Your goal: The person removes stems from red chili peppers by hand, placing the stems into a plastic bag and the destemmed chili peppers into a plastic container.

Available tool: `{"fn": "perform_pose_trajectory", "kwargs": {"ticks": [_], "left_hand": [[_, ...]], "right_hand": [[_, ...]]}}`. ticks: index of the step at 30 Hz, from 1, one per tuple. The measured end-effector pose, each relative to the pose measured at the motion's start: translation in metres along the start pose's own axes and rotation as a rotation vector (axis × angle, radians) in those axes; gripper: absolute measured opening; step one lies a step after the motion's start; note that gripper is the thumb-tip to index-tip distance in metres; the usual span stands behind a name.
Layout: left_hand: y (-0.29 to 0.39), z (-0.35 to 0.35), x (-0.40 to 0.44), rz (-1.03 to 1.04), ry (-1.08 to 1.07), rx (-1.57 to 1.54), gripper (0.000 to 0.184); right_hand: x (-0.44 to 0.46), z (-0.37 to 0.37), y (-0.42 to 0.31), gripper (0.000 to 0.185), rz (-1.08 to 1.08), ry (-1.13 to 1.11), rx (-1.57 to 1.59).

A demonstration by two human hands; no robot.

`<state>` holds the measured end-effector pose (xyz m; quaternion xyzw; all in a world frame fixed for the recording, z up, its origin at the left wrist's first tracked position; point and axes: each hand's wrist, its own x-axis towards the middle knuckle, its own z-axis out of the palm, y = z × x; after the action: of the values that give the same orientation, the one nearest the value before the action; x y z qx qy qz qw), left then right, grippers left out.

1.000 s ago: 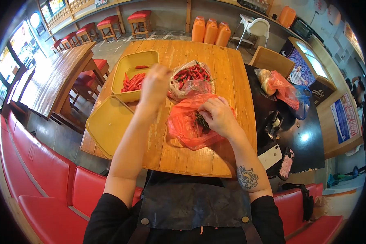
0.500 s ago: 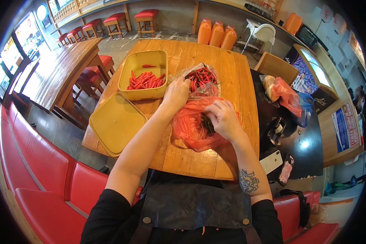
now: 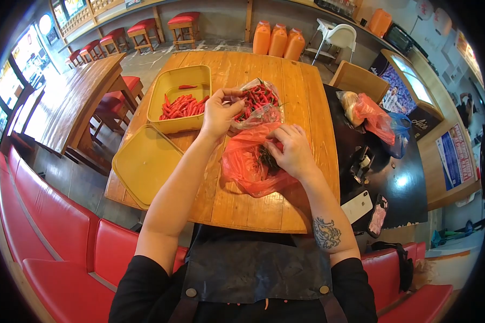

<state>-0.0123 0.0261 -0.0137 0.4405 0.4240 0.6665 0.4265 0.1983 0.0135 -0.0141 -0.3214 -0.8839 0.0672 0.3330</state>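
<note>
So the yellow tub (image 3: 170,80) up at the back left of the wooden table (image 3: 237,210) has a decent heap of red chillies (image 3: 183,107) in it, plus one loner (image 3: 187,86) lying apart near the back wall. They look stemless to me, so I'd call that the done pile. The tub's lid (image 3: 145,164) is off, flat on the table just in front.

Not finished though, I'd say: the clear bag (image 3: 264,114) to the right of the tub holds plenty of chillies with green stems (image 3: 261,96). In front of it there's an open red bag (image 3: 248,175) with a dark green clump inside (image 3: 268,160), probably the stem scraps.

Left hand (image 3: 220,117) is up between the tub and the clear bag, fingers bent and thumb brought in towards them, but can't tell if there's a chilli in there. Right hand (image 3: 292,149) is over the red bag, fingers curled down and thumb tucked in by a bit of red. Could be a chilli, could be plastic, honestly can't tell whether it's gripping anything
</note>
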Motion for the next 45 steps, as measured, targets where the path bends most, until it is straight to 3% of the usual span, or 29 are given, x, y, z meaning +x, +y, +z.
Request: {"fn": "perform_pose_trajectory", "kwargs": {"ticks": [2, 7, 13, 16, 18, 23, 25, 28, 34, 41, 45], "left_hand": [[0.002, 0.003, -0.007, -0.023, -0.078, -0.097, 0.023], [0.008, 0.023, -0.027, -0.057, -0.224, -0.025, 0.019], [0.005, 0.029, -0.034, -0.005, -0.323, 0.005, 0.019], [0.009, 0.03, -0.037, 0.109, -0.351, 0.21, 0.018], [0.015, 0.03, -0.04, 0.39, -0.387, 0.633, 0.017], [0.011, 0.032, -0.042, 0.264, -0.299, 0.497, 0.012], [0.008, 0.034, -0.041, 0.099, -0.267, 0.201, 0.011], [0.01, 0.034, -0.043, 0.12, -0.293, 0.24, 0.011], [0.015, 0.032, -0.044, 0.165, -0.338, 0.492, 0.012], [0.018, 0.034, -0.047, 0.166, -0.319, 0.497, 0.012], [0.009, 0.037, -0.048, 0.304, -0.248, 0.447, 0.014]], "right_hand": [[0.002, -0.001, -0.002, 0.014, 0.01, 0.026, 0.018], [0.005, -0.004, -0.006, 0.016, 0.176, 0.156, 0.423], [0.005, -0.004, -0.002, 0.012, 0.192, 0.182, 0.455], [0.005, -0.005, -0.005, 0.009, 0.217, 0.203, 0.543], [0.004, -0.006, -0.004, 0.008, 0.198, 0.194, 0.505], [0.006, -0.004, -0.003, 0.007, 0.19, 0.192, 0.554], [0.006, 0.001, -0.001, 0.007, 0.348, 0.223, 0.814], [0.002, 0.003, 0.008, 0.008, 0.392, 0.128, 0.795], [0.002, 0.003, 0.006, 0.007, 0.38, 0.169, 0.82], [0.003, -0.002, -0.001, 0.004, 0.325, 0.204, 0.675], [0.002, -0.003, -0.004, 0.001, 0.317, 0.226, 0.647]]}}
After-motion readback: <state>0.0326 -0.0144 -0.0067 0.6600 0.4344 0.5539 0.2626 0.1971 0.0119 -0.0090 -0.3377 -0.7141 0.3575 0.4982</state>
